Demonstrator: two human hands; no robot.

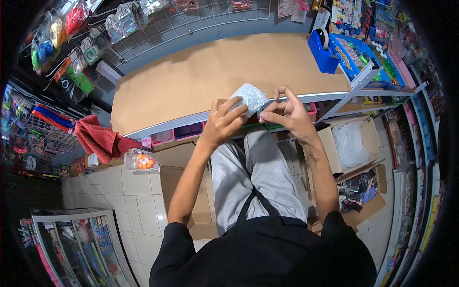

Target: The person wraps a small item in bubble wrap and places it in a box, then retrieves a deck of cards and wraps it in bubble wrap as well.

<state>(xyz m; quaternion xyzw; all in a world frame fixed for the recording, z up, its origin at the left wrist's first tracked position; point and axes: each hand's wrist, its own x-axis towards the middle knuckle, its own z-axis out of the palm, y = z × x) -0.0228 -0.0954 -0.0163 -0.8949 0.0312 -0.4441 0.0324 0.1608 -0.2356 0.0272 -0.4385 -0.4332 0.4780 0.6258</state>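
Note:
A small parcel wrapped in bubble wrap (250, 98) is held just above the front edge of a brown-topped counter (191, 76). My left hand (223, 120) grips its lower left side, thumb and fingers curled around it. My right hand (285, 113) touches its right edge, with thumb and fingertips pinched on the wrap. Both forearms reach up from my lap, over my grey trousers.
A blue tape dispenser (321, 49) stands at the counter's far right, next to toy boxes (354, 55). Open cardboard boxes (356, 143) sit on the floor at right, one with clear plastic. A red cloth (98, 137) hangs at left. Packaged goods hang on a wire grid (158, 26).

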